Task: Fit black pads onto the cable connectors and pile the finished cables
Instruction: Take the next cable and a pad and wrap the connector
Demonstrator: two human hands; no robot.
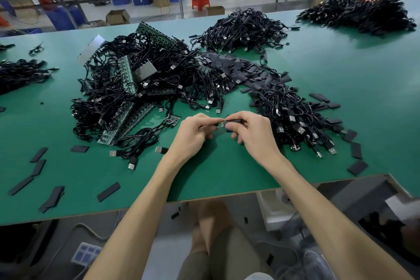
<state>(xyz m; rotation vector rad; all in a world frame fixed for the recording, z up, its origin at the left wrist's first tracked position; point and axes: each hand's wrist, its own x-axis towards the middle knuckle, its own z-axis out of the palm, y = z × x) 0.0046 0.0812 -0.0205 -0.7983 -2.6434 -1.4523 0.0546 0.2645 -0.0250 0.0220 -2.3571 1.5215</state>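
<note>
Pad point(234, 120) pinched by right hand point(252, 132), long axis parallel to near edge of table point(227, 179) | connector point(220, 124) gripped in left hand point(193, 134), just left, touching; slide leftward likely

A single wide-angle camera, worn on the person's head, faced forward and steeply down onto the green tabletop point(341, 63), close above its near edge.
</note>
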